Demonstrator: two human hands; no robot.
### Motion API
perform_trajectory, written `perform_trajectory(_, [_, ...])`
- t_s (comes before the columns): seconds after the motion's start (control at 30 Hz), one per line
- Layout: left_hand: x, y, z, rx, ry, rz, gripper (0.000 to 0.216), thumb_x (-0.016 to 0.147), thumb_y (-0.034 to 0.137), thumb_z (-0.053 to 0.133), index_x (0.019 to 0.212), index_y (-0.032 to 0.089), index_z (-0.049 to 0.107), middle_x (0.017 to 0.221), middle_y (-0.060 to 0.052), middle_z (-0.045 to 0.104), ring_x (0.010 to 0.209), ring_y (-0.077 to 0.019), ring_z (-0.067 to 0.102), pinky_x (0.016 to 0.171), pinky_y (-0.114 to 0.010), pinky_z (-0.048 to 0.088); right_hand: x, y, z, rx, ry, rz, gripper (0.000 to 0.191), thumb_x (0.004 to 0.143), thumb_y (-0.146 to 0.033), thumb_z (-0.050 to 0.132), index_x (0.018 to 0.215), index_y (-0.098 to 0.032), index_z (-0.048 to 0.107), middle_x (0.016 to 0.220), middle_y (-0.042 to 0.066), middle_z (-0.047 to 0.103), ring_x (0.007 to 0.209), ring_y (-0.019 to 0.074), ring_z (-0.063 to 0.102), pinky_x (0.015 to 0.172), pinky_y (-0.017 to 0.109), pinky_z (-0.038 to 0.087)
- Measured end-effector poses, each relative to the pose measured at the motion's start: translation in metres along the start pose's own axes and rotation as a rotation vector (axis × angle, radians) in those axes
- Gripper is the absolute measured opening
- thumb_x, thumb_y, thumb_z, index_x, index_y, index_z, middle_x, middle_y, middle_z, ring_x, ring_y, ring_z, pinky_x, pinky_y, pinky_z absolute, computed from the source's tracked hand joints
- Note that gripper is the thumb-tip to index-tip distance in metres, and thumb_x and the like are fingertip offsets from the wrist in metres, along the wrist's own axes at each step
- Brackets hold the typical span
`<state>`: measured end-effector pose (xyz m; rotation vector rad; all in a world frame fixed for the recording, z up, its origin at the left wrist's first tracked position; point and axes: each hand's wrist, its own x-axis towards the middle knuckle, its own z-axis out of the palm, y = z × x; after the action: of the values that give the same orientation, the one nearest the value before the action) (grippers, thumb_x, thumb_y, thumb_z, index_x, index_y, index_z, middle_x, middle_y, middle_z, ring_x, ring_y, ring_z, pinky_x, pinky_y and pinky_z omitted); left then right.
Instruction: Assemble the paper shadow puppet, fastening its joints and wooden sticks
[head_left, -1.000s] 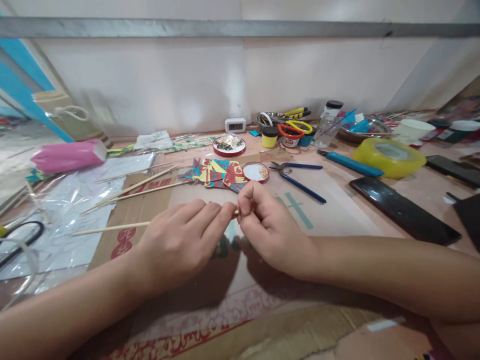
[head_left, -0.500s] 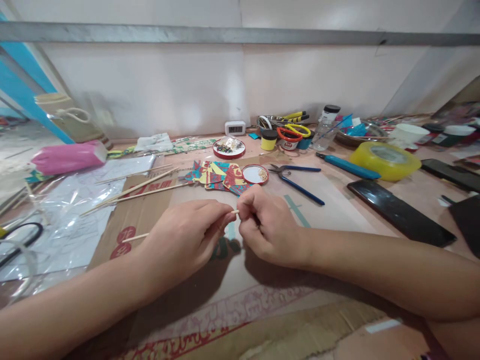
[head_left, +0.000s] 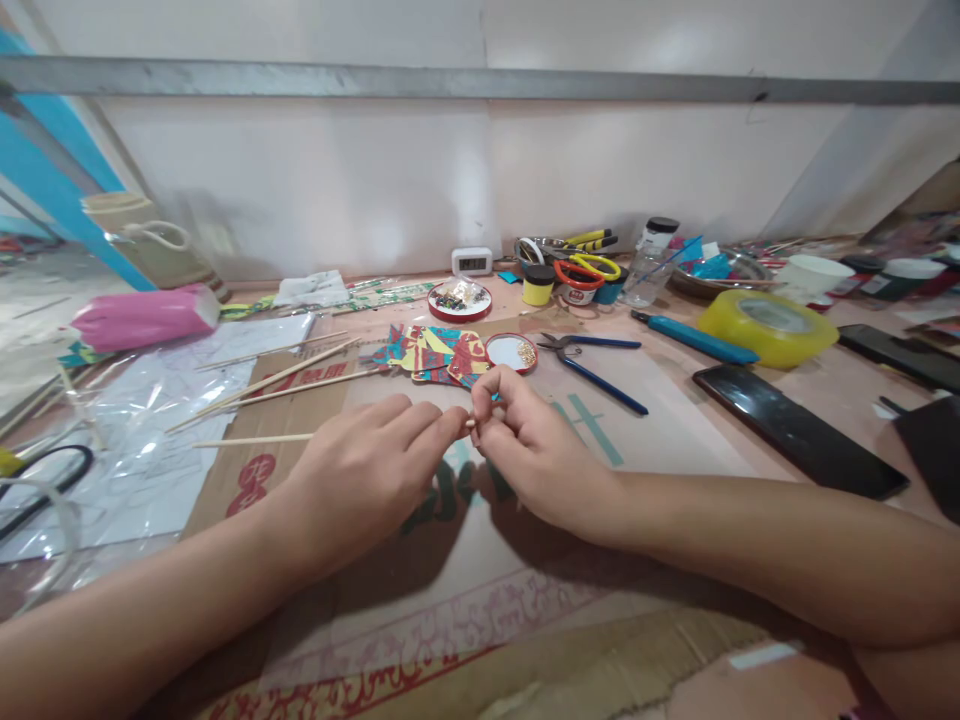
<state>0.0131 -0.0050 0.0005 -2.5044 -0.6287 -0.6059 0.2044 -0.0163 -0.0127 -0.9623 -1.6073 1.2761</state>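
Observation:
A thin wooden stick point(head_left: 255, 440) runs through my left hand point(head_left: 382, 455), which is closed around it; the tip pokes out past the fingertips. My right hand point(head_left: 529, 440) is closed at that tip, thumb and forefinger pinched on it. Just beyond the hands lies a painted figure of colourful cut pieces point(head_left: 431, 352) in red, yellow and blue, with sticks point(head_left: 300, 390) reaching from it to the left. Beside the figure sits a small red-rimmed lid point(head_left: 510, 352) holding tiny gold bits. Anything else between my fingers is hidden.
Blue-handled pliers point(head_left: 600, 370) lie right of the lid. Farther right are a blue cutter point(head_left: 697, 338), a yellow tape roll point(head_left: 769, 325) and a black phone point(head_left: 799, 430). At the back stand a dish of beads point(head_left: 459, 300), a clock point(head_left: 472, 262) and jars point(head_left: 538, 285). Plastic-covered papers point(head_left: 172, 400) lie left.
The stick's rear end has swung up and now shows farther out to the left of my left hand. Both hands remain together at the tip. The view has shifted slightly.

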Motion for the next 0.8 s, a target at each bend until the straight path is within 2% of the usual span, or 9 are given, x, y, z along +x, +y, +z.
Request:
perform_trajectory(0.13, [0.001,0.001,0.007,-0.106,0.015,-0.159,0.024,0.098,0.017,0.041,0.087,0.017,0.063,0.074,-0.003,0.067,0.065,-0.0159,0.06,0.057,-0.027,0.046,0.0,-0.002,-0.003,0.102,-0.068,-0.024,0.009,0.088,-0.016,0.04,0.094,-0.023,0.04,0.064,-0.009,0.039,0.056,0.0113,0.037,0.052,0.023,0.031])
perform_trajectory(0.3, [0.002,0.001,0.01,-0.149,-0.017,-0.235,0.033,0.102,0.024,0.036,0.083,0.017,0.063,0.073,-0.002,0.068,0.063,-0.0163,0.063,0.057,-0.027,0.045,0.002,0.001,-0.007,0.068,-0.075,-0.086,0.009,0.09,-0.016,0.038,0.096,-0.022,0.041,0.065,-0.008,0.04,0.057,0.0107,0.038,0.052,0.023,0.032])
perform_trajectory(0.43, [0.002,0.001,0.009,-0.158,-0.008,-0.243,0.035,0.102,0.026,0.037,0.084,0.017,0.065,0.072,-0.003,0.07,0.062,-0.0176,0.064,0.056,-0.029,0.044,0.004,0.008,-0.009,-0.074,-0.071,-0.208,0.013,0.088,-0.013,0.043,0.096,-0.023,0.04,0.07,-0.007,0.044,0.058,0.0105,0.04,0.051,0.023,0.032])
perform_trajectory(0.63, [0.003,0.003,0.006,-0.143,-0.013,-0.21,0.036,0.1,0.021,0.037,0.077,0.017,0.064,0.06,-0.001,0.064,0.052,-0.016,0.056,0.051,-0.029,0.037,0.003,0.014,-0.011,-0.306,-0.089,-0.31,0.018,0.087,-0.009,0.041,0.097,-0.024,0.039,0.073,-0.005,0.051,0.06,0.0111,0.047,0.056,0.025,0.036])
perform_trajectory(0.8, [0.003,0.004,0.007,-0.138,-0.022,-0.203,0.038,0.101,0.022,0.036,0.074,0.017,0.063,0.056,0.0,0.059,0.05,-0.0156,0.052,0.05,-0.029,0.035,0.002,0.013,-0.012,-0.482,-0.079,-0.378,0.02,0.084,-0.008,0.04,0.097,-0.023,0.039,0.07,-0.006,0.047,0.054,0.0096,0.045,0.054,0.024,0.032])
